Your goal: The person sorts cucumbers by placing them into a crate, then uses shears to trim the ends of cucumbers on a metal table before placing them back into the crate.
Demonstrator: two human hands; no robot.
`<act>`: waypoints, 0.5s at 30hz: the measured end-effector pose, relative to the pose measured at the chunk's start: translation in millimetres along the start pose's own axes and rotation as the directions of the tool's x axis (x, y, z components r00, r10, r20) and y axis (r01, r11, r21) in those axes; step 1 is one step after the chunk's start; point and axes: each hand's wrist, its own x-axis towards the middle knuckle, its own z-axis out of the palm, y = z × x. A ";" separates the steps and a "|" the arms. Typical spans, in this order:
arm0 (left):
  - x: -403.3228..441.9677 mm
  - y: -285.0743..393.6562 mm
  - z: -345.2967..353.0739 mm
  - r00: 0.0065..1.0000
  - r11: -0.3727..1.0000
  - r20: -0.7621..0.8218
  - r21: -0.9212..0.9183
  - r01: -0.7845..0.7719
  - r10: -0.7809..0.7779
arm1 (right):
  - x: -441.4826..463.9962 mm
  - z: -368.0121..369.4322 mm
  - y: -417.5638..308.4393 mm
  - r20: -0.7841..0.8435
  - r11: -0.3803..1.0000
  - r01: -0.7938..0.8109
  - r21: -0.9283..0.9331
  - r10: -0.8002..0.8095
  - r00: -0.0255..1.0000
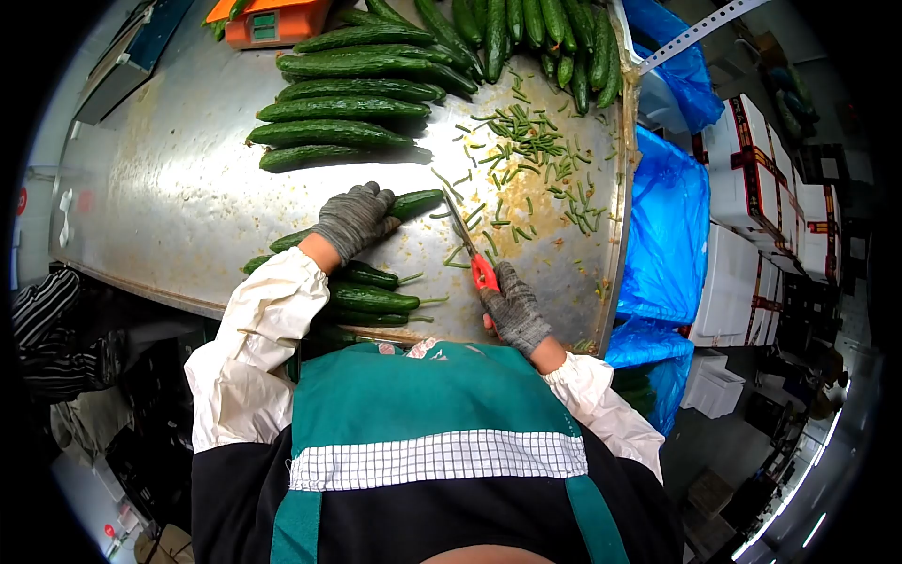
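My left hand [355, 221], in a grey knit glove, is closed over a cucumber [416, 203] lying on the metal table. Its right end sticks out past my fingers. My right hand [517, 308], gloved the same way, grips red-handled scissors [483, 271], whose blades point up and left to that cucumber's end. Cucumbers with stems [376, 299] lie nearest my apron, below my left hand. Above it, several cucumbers [329, 134] lie in a stack of rows. Cut green stem pieces [531, 136] are scattered right of the scissors.
More cucumbers [536, 28] are piled at the table's far right. An orange scale [272, 26] stands at the far edge. Blue plastic bags [665, 235] line the right side, with white foam boxes [742, 282] beyond. The metal table [160, 202] extends left.
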 end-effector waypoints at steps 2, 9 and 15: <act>1.1 0.5 3.0 1.000 1.000 -0.011 0.010 0.004 -0.004 | -3.2 -0.5 -7.9 -0.049 0.997 0.064 -0.051 -0.066 0.997; 0.7 -18.2 -16.8 0.985 0.993 -0.170 0.119 0.003 0.017 | 0.1 -12.9 28.1 -0.037 0.989 -0.027 0.147 0.033 0.999; 32.3 -57.0 -86.9 0.864 0.949 -0.483 0.316 0.020 0.143 | -4.3 -22.1 30.9 -0.095 0.934 0.005 0.358 0.032 0.995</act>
